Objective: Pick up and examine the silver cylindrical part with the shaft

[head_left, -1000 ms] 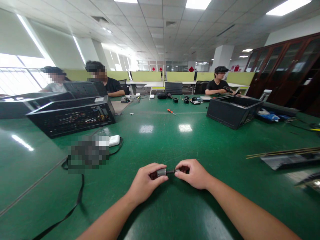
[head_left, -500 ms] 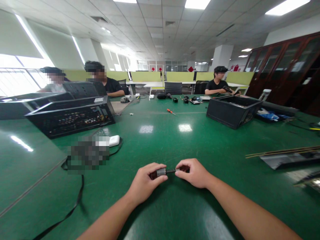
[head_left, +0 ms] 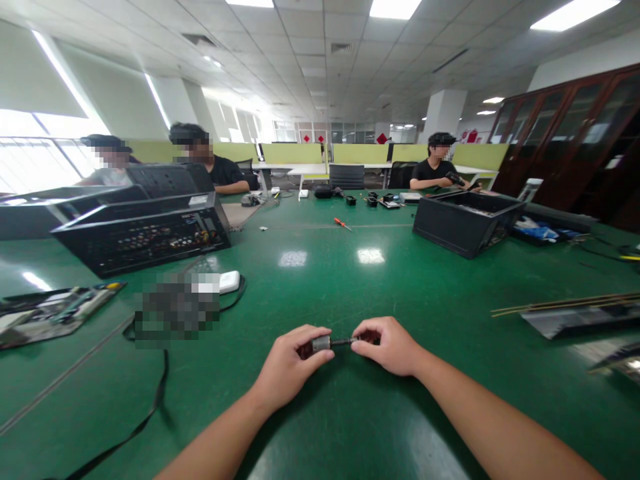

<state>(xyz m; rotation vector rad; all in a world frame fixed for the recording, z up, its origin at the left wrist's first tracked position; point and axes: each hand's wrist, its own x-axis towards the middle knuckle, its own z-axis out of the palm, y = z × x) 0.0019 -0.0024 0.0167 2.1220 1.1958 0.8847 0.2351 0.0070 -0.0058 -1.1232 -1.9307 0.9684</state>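
Between my hands is a small silver metal cylinder [head_left: 321,344] with a thin dark shaft [head_left: 342,342] running out of its right end. My left hand [head_left: 293,363] is closed round the cylinder, thumb below and fingers above, and hides its left part. With thumb and fingers pinched, my right hand [head_left: 387,347] grips the far end of the shaft, which is mostly covered there. Both hands are low over the green tabletop [head_left: 320,287], and the part lies level between them. What kind of part it is cannot be made out.
Open black computer cases stand at left [head_left: 145,233] and right [head_left: 460,223]. An orange screwdriver [head_left: 342,223] lies ahead. At left are a circuit board [head_left: 60,310], a white box [head_left: 229,281] and a black strap [head_left: 160,393]. Metal strips [head_left: 575,313] lie right. Several people sit across the table.
A circuit board now lies at the far left, where bare tabletop showed before. My hands and the metal part have hardly moved.
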